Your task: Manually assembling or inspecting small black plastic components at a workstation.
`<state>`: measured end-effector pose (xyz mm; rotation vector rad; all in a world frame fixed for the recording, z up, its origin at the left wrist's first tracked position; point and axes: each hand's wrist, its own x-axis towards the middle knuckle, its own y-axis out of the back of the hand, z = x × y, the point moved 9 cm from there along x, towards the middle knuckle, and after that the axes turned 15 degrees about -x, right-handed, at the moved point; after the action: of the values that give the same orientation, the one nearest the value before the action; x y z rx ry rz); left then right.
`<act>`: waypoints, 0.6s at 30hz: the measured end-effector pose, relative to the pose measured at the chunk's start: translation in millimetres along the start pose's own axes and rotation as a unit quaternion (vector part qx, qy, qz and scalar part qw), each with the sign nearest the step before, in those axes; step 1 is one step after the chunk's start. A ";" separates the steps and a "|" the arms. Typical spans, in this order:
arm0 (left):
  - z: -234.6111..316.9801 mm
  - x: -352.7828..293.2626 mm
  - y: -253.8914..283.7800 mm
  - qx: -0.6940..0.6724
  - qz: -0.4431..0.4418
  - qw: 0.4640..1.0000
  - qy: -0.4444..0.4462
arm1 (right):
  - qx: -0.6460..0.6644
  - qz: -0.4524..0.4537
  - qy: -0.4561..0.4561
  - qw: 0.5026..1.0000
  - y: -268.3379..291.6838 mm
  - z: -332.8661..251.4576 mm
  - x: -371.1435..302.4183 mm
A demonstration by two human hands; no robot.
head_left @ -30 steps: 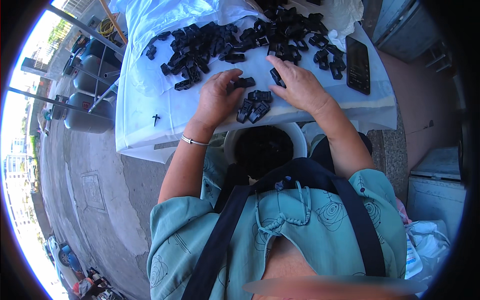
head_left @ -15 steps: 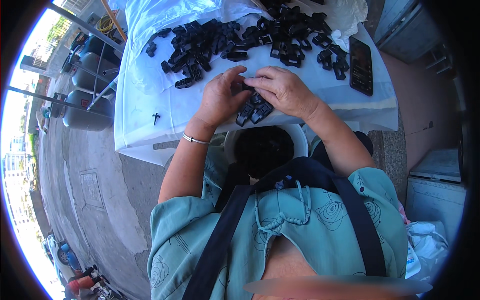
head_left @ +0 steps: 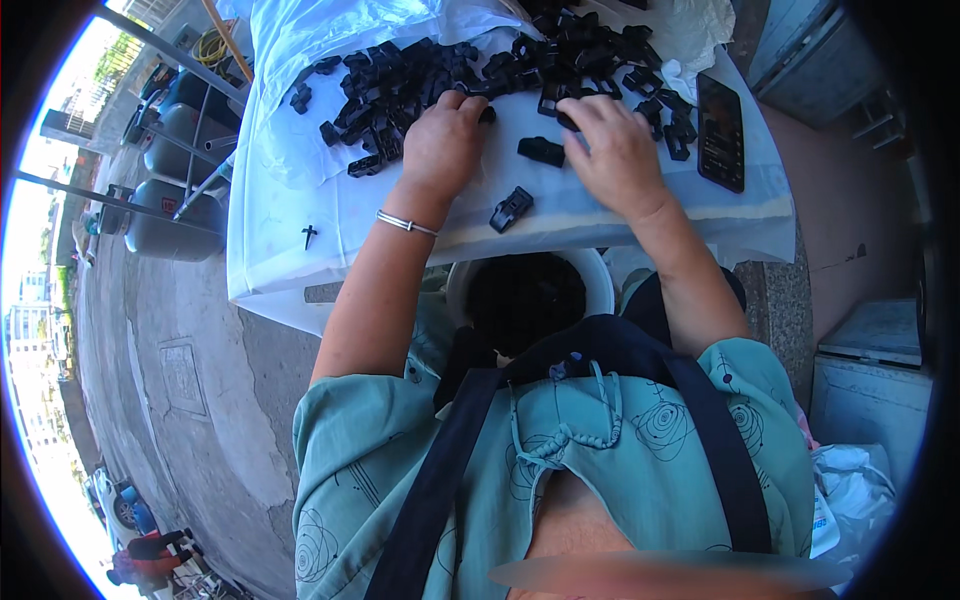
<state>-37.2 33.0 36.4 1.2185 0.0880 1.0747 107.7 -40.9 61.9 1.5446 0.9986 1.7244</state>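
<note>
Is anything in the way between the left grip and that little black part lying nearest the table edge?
No, nothing visible. Only bare white table covering lies between the left grip and the small black oblong part. Another black blocky part lies near the right grip, off that path.

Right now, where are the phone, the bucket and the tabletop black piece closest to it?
Phone (head_left: 721, 133), head view: middle of its screen.
Bucket (head_left: 601, 286), head view: right of its rim.
Black piece (head_left: 511, 210), head view: middle of its top.
</note>
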 end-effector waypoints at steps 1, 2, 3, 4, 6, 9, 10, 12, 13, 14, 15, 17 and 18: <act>1.7 1.6 -1.3 -0.024 -0.002 0.999 0.024 | -0.001 0.001 -0.001 1.000 -4.6 8.0 -0.5; 2.4 1.9 -0.8 -0.048 -0.004 0.998 0.048 | -0.027 -0.021 -0.026 0.999 -16.4 18.4 -3.0; 5.9 0.7 3.0 -0.048 -0.004 0.998 0.046 | -0.052 -0.043 -0.051 0.996 -25.9 27.1 -4.7; 6.7 -5.2 -1.6 -0.134 -0.048 0.988 0.060 | -0.022 -0.029 -0.029 0.999 -25.8 23.3 -5.6; 13.1 -11.6 -3.6 -0.218 -0.095 0.968 0.074 | 0.020 -0.030 -0.019 0.999 -29.4 20.2 -4.8; 0.6 -11.8 0.8 -0.202 -0.073 0.975 0.059 | 0.104 -0.029 -0.004 0.994 -23.6 9.4 -3.7; -2.5 -10.4 -0.8 -0.201 -0.071 0.975 0.059 | 0.151 -0.059 -0.018 0.987 -27.0 9.7 -1.9; -9.2 -7.7 0.0 -0.138 -0.047 0.987 0.064 | 0.197 -0.086 -0.031 0.976 -34.5 8.2 0.7; -8.6 -6.2 -2.6 -0.139 -0.047 0.987 0.063 | 0.178 -0.059 -0.003 0.982 -32.2 3.4 1.7; -11.3 -4.9 -1.0 -0.123 -0.024 0.989 0.077 | 0.159 -0.031 0.025 0.987 -28.3 -1.2 2.2; -14.6 -4.0 1.0 -0.108 -0.001 0.990 0.092 | 0.157 -0.031 0.024 0.987 -27.2 0.1 1.4; -24.4 -6.0 2.8 -0.108 0.027 0.987 0.112 | 0.177 -0.171 0.007 0.969 -39.2 -5.0 -0.9; -31.4 -8.6 6.5 -0.108 0.055 0.984 0.131 | 0.178 -0.172 0.008 0.969 -35.8 -7.1 1.4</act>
<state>-63.9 49.0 24.8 0.8911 0.1044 1.3028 98.9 -21.7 32.0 1.4586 1.5494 1.3698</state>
